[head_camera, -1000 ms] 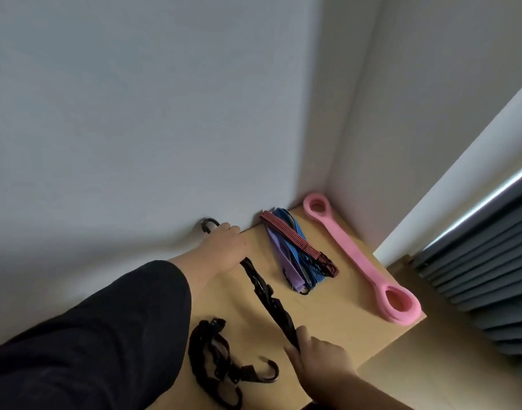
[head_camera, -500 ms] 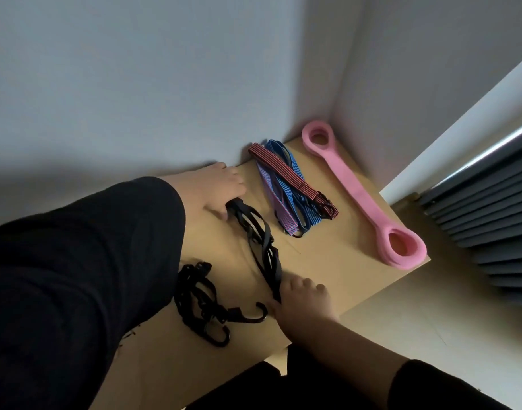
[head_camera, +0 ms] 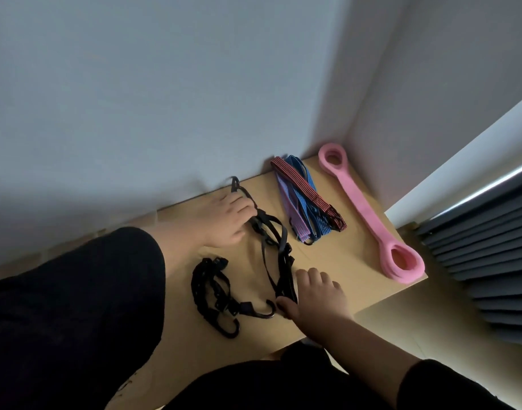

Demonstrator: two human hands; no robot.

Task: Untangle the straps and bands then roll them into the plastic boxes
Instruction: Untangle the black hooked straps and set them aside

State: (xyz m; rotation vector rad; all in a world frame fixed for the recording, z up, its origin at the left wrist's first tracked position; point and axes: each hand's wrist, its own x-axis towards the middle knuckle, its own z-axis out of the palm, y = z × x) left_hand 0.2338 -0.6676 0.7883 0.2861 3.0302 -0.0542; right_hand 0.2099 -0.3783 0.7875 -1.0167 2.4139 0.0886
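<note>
The bench, a light wooden top set into a wall corner, carries all the items seen. No plastic boxes are in view, so nothing can be confirmed as rolled or stored. Along the right edge the pink band is laid out straight and free of the rest. Beside it the coloured straps, red, blue and purple, are laid together in one bundle, apparently sorted but not rolled. At the centre the black strap is held at both ends: the left hand is closed on its far end near the wall, fingers curled around it, and the right hand is pinched on its near end. Loops remain crossed along its length. To the left of it, the black hooked cord is still bunched. Untangling is judged partly done; all rolling and boxing is judged outstanding.
</note>
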